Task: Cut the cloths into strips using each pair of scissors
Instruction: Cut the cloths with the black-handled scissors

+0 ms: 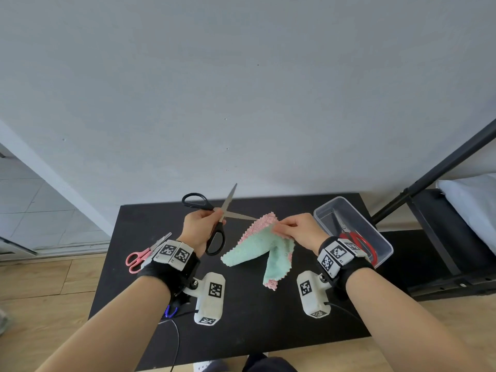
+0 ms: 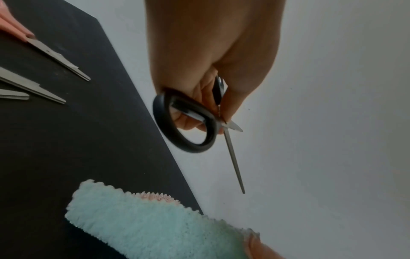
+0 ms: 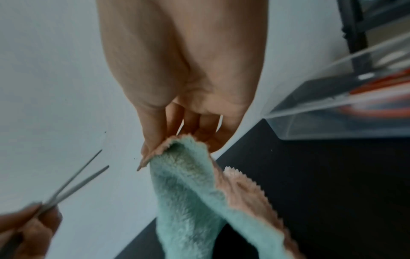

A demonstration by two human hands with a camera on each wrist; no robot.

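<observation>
Red scissors in clear bin — hands gripping black scissors, cloth.

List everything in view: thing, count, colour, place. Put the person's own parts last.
black scissors: one, black handles, blades open, held up over the table's far side
cloth: one, mint green with a pink reverse, held up at its top edge, lower ends hanging down to the table
pink scissors: one, pink handles, lying at the table's left edge
red scissors: one, red handles, inside the bin
bin: one, clear plastic, far right of the table
table: one, black, against a pale wall
metal frame: one, black, right of the table
left hand: grips the black scissors
right hand: pinches the cloth's top edge
wrist cameras: two, white, with black-and-white markers
</observation>
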